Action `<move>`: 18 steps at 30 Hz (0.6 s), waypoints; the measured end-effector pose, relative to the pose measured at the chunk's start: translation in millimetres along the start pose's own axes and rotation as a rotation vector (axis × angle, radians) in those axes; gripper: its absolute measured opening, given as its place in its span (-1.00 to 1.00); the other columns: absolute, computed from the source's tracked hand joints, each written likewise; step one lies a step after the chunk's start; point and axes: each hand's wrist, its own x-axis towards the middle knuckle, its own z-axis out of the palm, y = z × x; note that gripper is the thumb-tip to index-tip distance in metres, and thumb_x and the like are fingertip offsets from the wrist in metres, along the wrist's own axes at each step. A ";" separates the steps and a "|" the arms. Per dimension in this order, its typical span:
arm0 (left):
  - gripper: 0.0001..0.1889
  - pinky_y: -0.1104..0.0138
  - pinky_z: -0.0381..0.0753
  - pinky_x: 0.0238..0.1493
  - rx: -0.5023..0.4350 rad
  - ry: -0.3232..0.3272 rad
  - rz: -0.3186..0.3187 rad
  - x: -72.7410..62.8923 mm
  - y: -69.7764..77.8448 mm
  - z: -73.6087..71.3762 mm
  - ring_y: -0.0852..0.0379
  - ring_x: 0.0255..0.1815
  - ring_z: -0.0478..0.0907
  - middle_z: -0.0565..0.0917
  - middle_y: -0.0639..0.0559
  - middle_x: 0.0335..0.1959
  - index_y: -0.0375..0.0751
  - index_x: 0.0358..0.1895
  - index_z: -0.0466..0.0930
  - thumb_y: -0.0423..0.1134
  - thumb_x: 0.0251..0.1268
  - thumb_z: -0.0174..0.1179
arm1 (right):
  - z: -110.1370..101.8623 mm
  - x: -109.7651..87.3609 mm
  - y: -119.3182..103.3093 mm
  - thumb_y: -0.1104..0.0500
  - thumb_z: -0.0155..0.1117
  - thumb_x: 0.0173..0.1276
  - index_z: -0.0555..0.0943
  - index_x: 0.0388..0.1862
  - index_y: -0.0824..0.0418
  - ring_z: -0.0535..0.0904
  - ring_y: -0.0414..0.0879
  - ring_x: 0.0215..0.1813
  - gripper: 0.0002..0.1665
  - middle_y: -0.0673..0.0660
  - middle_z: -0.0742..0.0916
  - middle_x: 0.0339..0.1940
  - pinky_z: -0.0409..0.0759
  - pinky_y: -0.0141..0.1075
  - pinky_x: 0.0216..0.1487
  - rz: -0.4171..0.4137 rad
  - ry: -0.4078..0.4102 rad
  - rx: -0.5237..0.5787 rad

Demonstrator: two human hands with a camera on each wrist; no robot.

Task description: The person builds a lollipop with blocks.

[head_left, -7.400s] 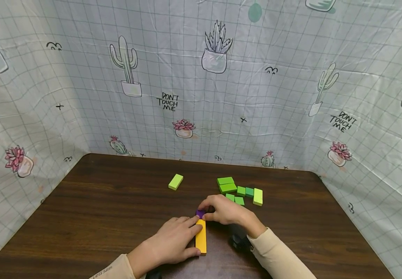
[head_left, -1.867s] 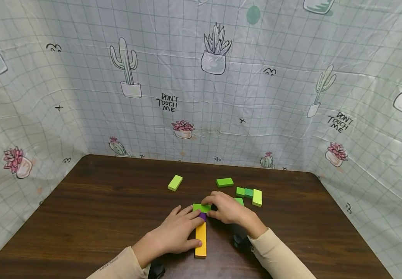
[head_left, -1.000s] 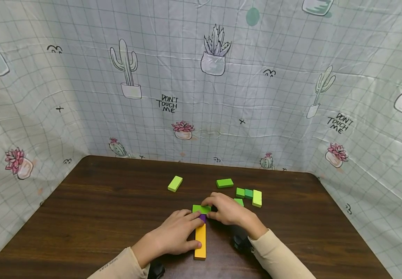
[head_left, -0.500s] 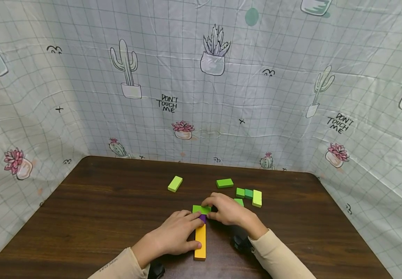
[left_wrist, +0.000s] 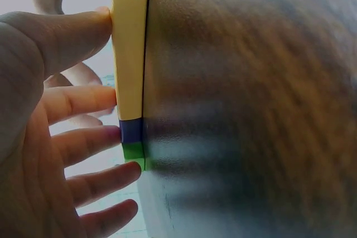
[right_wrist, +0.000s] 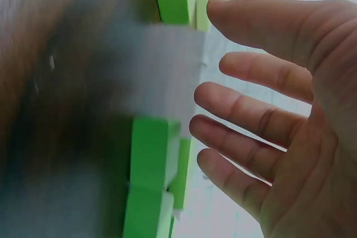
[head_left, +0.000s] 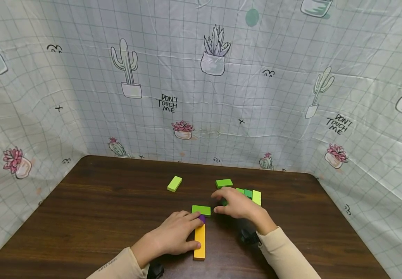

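Note:
In the head view, a long yellow block (head_left: 199,250), a purple block (head_left: 202,219) and a green block (head_left: 201,210) form a straight line on the dark wooden table, the green one lying crosswise at the far end. My left hand (head_left: 173,234) rests along the line's left side, thumb and fingertips touching the blocks. The left wrist view shows those fingers nearly straight and spread beside the yellow block (left_wrist: 129,48). My right hand (head_left: 235,203) hovers right of the crosswise block, holding nothing. Its fingers (right_wrist: 245,110) are spread near green blocks (right_wrist: 149,151) in the right wrist view.
Farther back lie a lime block (head_left: 174,183) and a green block (head_left: 224,183). Beyond my right hand are a teal cube (head_left: 247,193) and a pale lime block (head_left: 256,197), with green pieces partly hidden by the hand. A patterned curtain (head_left: 187,77) surrounds the table (head_left: 117,201).
Since the oldest frame, a green block has come from the back pair to the purple block's far end. My right hand has just let it go and moved right; my left has stayed.

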 end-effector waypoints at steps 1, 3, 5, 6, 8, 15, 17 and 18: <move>-0.41 0.04 0.29 0.28 -0.001 -0.003 -0.002 -0.2 0.1 0.0 -0.03 0.29 0.34 0.37 0.00 0.36 0.01 0.27 0.46 0.19 0.24 0.18 | -1.6 -0.6 2.1 0.06 0.39 0.24 0.58 0.12 0.21 0.56 -0.03 -0.01 -0.51 0.08 0.65 -0.05 0.54 -0.09 0.03 0.002 0.008 0.004; -0.41 0.04 0.28 0.29 -0.006 -0.011 -0.006 -0.6 0.3 0.2 -0.04 0.30 0.33 0.37 -0.01 0.37 0.01 0.27 0.46 0.20 0.24 0.17 | -4.0 -1.7 6.3 0.08 0.39 0.24 0.58 0.11 0.23 0.55 -0.02 -0.02 -0.51 0.10 0.66 -0.04 0.54 -0.08 0.02 0.006 0.018 0.016; -0.41 0.04 0.27 0.30 -0.013 -0.020 -0.010 -0.8 0.3 0.5 -0.05 0.31 0.33 0.35 -0.01 0.38 0.01 0.28 0.45 0.20 0.25 0.16 | -5.5 -3.2 10.0 0.09 0.38 0.24 0.58 0.11 0.24 0.55 -0.02 -0.01 -0.52 0.11 0.66 -0.03 0.53 -0.07 0.02 0.011 0.024 0.024; -0.41 0.04 0.26 0.31 -0.017 -0.022 -0.011 -0.8 0.4 0.7 -0.05 0.31 0.33 0.35 -0.01 0.38 0.01 0.28 0.45 0.20 0.25 0.16 | -5.8 -3.7 12.0 0.09 0.38 0.24 0.58 0.11 0.24 0.55 -0.02 -0.01 -0.52 0.11 0.66 -0.03 0.53 -0.07 0.01 0.010 0.027 0.023; -0.41 0.04 0.26 0.31 -0.023 -0.026 -0.015 -0.6 0.4 0.8 -0.05 0.32 0.32 0.35 -0.01 0.38 0.01 0.28 0.45 0.20 0.25 0.16 | -6.3 -4.7 15.6 0.09 0.38 0.25 0.58 0.10 0.25 0.55 -0.01 0.00 -0.53 0.11 0.66 -0.03 0.53 -0.05 0.00 0.008 0.033 0.021; -0.42 0.05 0.28 0.30 -0.023 -0.032 -0.012 1.5 1.5 1.4 -0.04 0.31 0.34 0.35 -0.01 0.39 0.01 0.27 0.45 0.20 0.26 0.15 | -8.2 -12.5 25.7 0.10 0.39 0.23 0.60 0.06 0.26 0.55 0.00 -0.01 -0.55 0.11 0.66 -0.04 0.53 -0.05 0.02 0.007 0.063 -0.011; -0.42 0.05 0.28 0.29 -0.025 -0.034 -0.011 1.7 2.0 1.2 -0.04 0.31 0.34 0.34 -0.01 0.39 0.02 0.27 0.45 0.20 0.26 0.15 | -8.4 -15.6 29.5 0.10 0.39 0.23 0.61 0.06 0.26 0.55 0.00 -0.02 -0.55 0.11 0.66 -0.05 0.53 -0.05 0.01 0.007 0.068 -0.025; -0.42 0.05 0.28 0.30 -0.029 -0.036 -0.012 1.7 2.2 1.1 -0.04 0.31 0.34 0.34 -0.01 0.39 0.02 0.27 0.45 0.20 0.26 0.16 | -8.2 -17.1 31.8 0.10 0.39 0.23 0.61 0.06 0.26 0.55 0.00 -0.02 -0.56 0.10 0.65 -0.06 0.53 -0.06 0.00 0.009 0.068 -0.029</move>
